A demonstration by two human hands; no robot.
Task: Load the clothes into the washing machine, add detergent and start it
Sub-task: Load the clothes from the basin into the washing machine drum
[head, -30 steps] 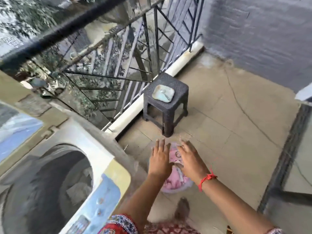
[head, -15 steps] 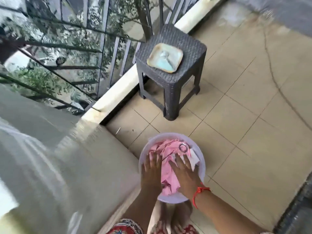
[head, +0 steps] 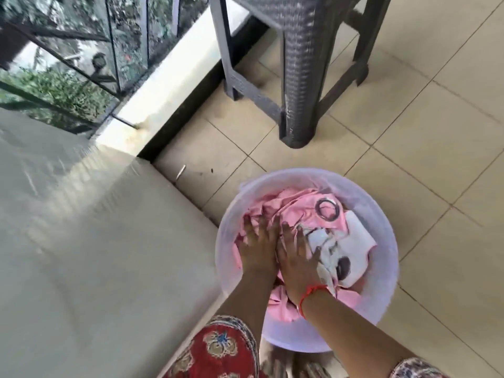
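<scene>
Low in the centre of the frame, the left hand and the right hand lie side by side on the pile of pink clothes, fingers spread and pointing toward the top of the frame, palms pressed down into the cloth. Whether the fingertips have begun to curl under the fabric cannot be told; neither hand plainly grips anything. A red thread circles the right wrist.

The clothes fill a pale round tub standing on the tiled floor. A white printed piece lies on the right side of the heap, and a metal ring shows on the pink cloth near its upper edge. Left of the tub, the cream side of the washing machine takes up the lower left of the frame; its opening is out of view. A dark woven stool stands at the upper centre, with a railing in the upper left.

The step in hand looks like gathering the load. The likely trouble is a shallow grasp: flat hands may lift only the top layer, letting the white piece slide off and trail on the floor. The ring could knock on the machine's rim, and a light tub may drag along with the cloth
</scene>
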